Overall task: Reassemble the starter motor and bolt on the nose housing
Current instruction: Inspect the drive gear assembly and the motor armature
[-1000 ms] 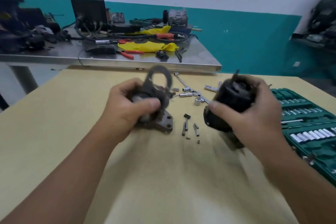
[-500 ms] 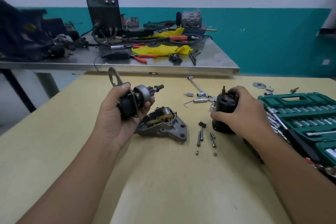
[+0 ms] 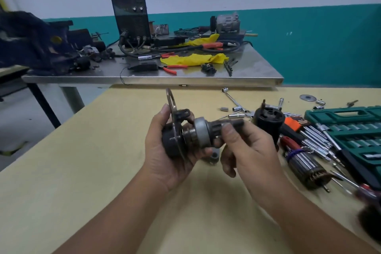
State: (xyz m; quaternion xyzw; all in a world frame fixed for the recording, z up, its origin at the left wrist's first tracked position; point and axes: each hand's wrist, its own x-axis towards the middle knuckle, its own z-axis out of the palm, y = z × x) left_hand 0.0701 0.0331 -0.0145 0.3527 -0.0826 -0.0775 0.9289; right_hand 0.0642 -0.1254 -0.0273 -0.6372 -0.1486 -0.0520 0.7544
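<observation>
While our left hand (image 3: 171,150) is curling its fingers round the dark body of the drive assembly (image 3: 191,134), holding it up above the middle of the bench (image 3: 103,171), our right hand (image 3: 245,146) is pinching the pinion shaft at its free end between thumb and fingers. Under our hands the nose housing (image 3: 213,155) is lying on the bench, mostly hidden. Toward the right edge, the black motor casing (image 3: 269,121) is standing upright, the armature (image 3: 305,167) is lying nearer us, and the green socket set (image 3: 354,128) is lying open.
</observation>
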